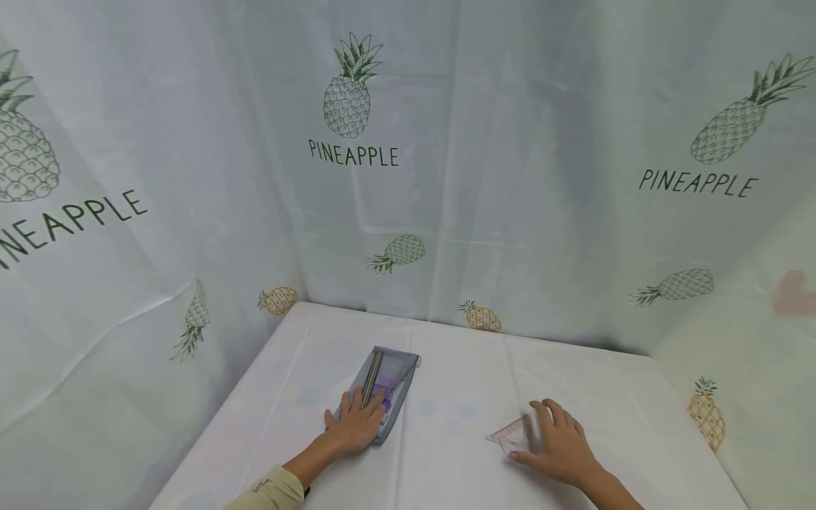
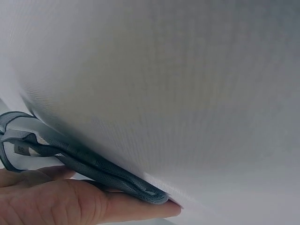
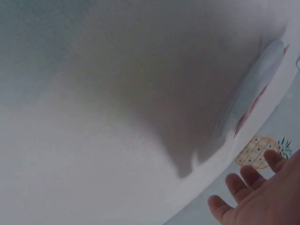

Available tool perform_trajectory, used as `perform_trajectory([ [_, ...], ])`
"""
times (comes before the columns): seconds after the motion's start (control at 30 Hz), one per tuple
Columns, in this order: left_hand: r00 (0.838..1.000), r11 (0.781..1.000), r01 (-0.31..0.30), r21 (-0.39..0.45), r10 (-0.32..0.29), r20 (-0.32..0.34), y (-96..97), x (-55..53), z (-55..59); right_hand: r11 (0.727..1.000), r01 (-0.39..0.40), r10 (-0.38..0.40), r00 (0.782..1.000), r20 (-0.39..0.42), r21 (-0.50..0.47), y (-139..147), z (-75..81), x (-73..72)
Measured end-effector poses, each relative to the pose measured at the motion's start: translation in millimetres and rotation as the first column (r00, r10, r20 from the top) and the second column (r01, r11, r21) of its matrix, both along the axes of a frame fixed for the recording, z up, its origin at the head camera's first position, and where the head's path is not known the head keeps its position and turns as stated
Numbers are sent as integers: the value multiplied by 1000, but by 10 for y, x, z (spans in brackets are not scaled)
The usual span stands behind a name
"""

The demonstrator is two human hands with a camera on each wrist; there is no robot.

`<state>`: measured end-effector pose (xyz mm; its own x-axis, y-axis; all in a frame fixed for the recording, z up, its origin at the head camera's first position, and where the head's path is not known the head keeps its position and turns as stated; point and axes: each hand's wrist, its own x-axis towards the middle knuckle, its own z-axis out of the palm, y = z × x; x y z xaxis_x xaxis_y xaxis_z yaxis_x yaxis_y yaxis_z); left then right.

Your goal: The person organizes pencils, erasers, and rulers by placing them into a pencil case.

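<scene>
A grey mesh pencil case (image 1: 397, 375) with a zip lies on the table to the left of the middle. Striped pencils (image 1: 373, 372) and purple items (image 1: 384, 386) show through its mesh. My left hand (image 1: 358, 427) rests on its near part with the fingers spread. In the left wrist view the thumb (image 2: 136, 208) lies straight along the case's edge (image 2: 112, 171). To the right, a clear set square (image 1: 508, 430) with red markings lies by a rounded clear plastic piece (image 1: 512, 446). My right hand (image 1: 561, 446) is beside them, fingers loosely bent and thumb apart, holding nothing.
A white cloth covers the table (image 1: 459, 382). Hanging sheets (image 1: 510, 177) printed with pineapples enclose it at the back and both sides. The table's back edge runs along the foot of the rear sheet.
</scene>
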<state>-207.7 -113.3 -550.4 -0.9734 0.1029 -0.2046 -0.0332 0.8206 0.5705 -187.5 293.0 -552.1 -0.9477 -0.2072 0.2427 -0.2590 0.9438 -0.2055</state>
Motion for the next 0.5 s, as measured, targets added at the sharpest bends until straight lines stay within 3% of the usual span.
perform_trajectory([
  [0.13,1000,1000,-6,-6,6,-2,6,-3,-7,1000,-10,12,996,86,-25,79,-17,16],
  [0.3,1000,1000,-6,-29,6,-5,4,-9,-19,996,-63,76,976,204,-70,118,-13,5],
  [0.5,1000,1000,-7,-15,7,1,15,-29,-26,993,-79,98,963,250,-85,163,-36,-58],
])
